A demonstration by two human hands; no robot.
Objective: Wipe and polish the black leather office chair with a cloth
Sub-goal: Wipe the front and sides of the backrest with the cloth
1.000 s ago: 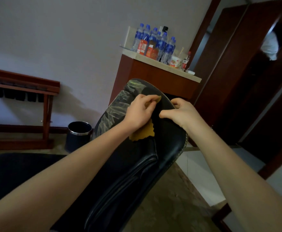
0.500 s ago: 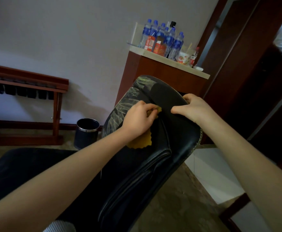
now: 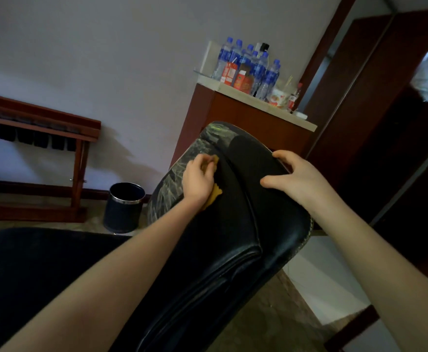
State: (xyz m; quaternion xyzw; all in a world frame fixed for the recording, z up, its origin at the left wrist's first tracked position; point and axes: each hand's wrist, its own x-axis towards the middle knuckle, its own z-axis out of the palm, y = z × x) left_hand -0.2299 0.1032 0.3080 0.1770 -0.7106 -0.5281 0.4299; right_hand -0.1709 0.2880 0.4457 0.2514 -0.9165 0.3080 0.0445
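The black leather office chair fills the centre, its backrest top pointing away from me and its left edge worn and cracked. My left hand grips a small yellow cloth and presses it against the upper left of the backrest. Most of the cloth is hidden under the hand. My right hand grips the top right edge of the backrest, thumb on the front face and fingers curled over the rim.
A dark round waste bin stands on the floor left of the chair. Behind the chair is a wooden cabinet with several water bottles on top. A wooden rack lines the left wall. Dark wooden doors stand at right.
My left hand has slid the cloth leftward and up toward the worn edge of the backrest. My right hand has spread its thumb and fingers wider on the top edge.
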